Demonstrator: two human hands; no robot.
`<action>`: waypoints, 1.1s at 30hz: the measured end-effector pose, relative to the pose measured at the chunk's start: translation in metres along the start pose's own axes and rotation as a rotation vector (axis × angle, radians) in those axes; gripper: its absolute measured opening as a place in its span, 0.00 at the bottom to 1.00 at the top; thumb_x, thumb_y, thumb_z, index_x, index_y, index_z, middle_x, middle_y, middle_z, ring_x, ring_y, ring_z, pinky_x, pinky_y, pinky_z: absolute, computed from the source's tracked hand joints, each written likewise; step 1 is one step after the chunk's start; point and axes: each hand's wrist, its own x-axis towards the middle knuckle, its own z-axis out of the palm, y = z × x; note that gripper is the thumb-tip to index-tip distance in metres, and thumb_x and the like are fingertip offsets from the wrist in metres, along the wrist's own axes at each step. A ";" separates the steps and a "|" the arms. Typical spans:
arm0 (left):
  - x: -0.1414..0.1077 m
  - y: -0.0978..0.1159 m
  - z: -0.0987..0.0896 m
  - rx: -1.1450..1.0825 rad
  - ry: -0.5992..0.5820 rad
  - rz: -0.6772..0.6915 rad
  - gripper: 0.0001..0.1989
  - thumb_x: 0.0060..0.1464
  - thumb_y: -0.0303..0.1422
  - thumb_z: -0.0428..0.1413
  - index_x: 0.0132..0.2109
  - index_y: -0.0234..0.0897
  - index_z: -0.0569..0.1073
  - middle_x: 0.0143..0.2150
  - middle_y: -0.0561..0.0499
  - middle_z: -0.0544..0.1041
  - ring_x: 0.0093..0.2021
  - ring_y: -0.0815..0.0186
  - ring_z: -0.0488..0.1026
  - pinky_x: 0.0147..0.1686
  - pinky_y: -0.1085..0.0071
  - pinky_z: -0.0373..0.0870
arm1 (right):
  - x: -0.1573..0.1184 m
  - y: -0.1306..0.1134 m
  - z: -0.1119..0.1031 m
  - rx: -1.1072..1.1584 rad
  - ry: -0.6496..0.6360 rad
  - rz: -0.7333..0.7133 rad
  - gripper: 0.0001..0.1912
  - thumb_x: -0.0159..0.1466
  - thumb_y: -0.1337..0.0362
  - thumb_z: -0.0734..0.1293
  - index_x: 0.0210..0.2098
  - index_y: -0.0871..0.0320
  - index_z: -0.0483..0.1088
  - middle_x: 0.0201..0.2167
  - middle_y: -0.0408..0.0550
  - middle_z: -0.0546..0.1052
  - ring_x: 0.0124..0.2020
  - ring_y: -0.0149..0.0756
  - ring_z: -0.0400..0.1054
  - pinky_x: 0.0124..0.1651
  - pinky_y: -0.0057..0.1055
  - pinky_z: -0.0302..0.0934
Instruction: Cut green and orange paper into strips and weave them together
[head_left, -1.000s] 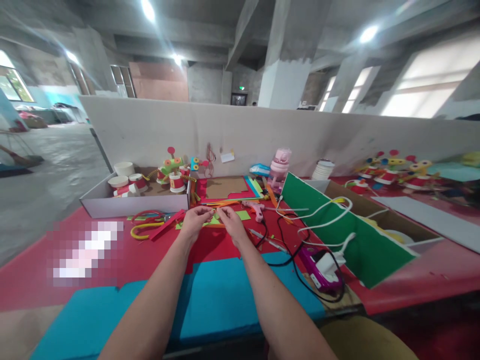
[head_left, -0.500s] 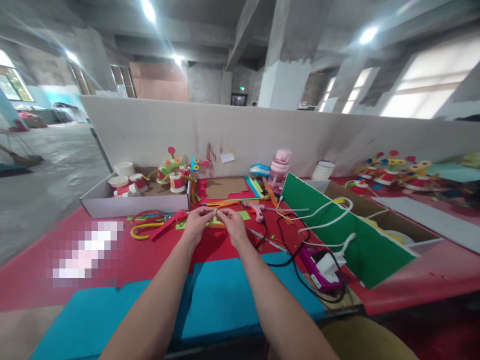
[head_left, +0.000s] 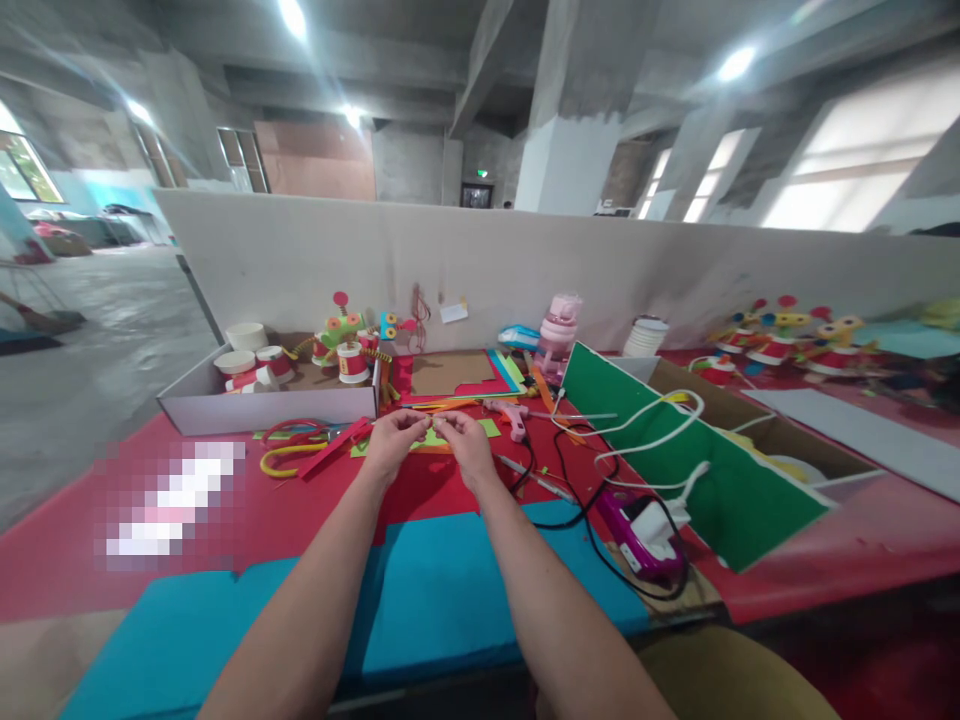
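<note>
My left hand [head_left: 396, 442] and my right hand [head_left: 463, 440] are raised over the middle of the red table, fingertips almost meeting. Thumb and forefinger of each are pinched together; whatever lies between them is too small to make out. Beneath them lie strips of yellow-green paper [head_left: 487, 428]. A pink glue gun [head_left: 511, 418] rests just beyond my right hand. To the left of my left hand are a red strip [head_left: 334, 448] and scissors with red and yellow handles [head_left: 289, 460], partly covered by that strip.
A white box [head_left: 270, 412] holding paper cups stands at the left. On the right are a green-sided box [head_left: 690, 460], white cables and a purple power strip [head_left: 642, 545]. Blue sheets [head_left: 442, 590] cover the front edge. A pink bottle [head_left: 560, 328] stands by the back partition [head_left: 480, 260].
My fingertips have drawn slightly apart, leaving a small gap between the two pinches. The things on the table lie as before.
</note>
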 end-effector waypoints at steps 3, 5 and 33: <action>-0.002 -0.003 0.007 -0.181 0.060 -0.051 0.17 0.32 0.38 0.69 0.29 0.31 0.76 0.22 0.53 0.73 0.23 0.73 0.67 0.28 0.74 0.65 | -0.002 0.005 0.006 0.173 0.017 0.080 0.16 0.47 0.56 0.74 0.33 0.58 0.73 0.28 0.42 0.75 0.31 0.31 0.69 0.39 0.29 0.63; -0.003 -0.005 0.011 -0.251 0.091 -0.079 0.18 0.31 0.38 0.69 0.29 0.31 0.76 0.22 0.53 0.73 0.23 0.74 0.67 0.27 0.75 0.64 | -0.003 0.008 0.009 0.191 0.004 0.085 0.15 0.47 0.57 0.74 0.31 0.58 0.72 0.28 0.42 0.75 0.31 0.30 0.69 0.39 0.28 0.63; -0.002 -0.003 0.005 -0.140 0.006 -0.075 0.17 0.32 0.34 0.69 0.32 0.31 0.78 0.24 0.52 0.75 0.24 0.73 0.67 0.29 0.74 0.64 | -0.001 0.000 0.000 -0.043 0.000 0.003 0.13 0.47 0.59 0.72 0.28 0.57 0.69 0.25 0.43 0.75 0.28 0.33 0.71 0.36 0.32 0.67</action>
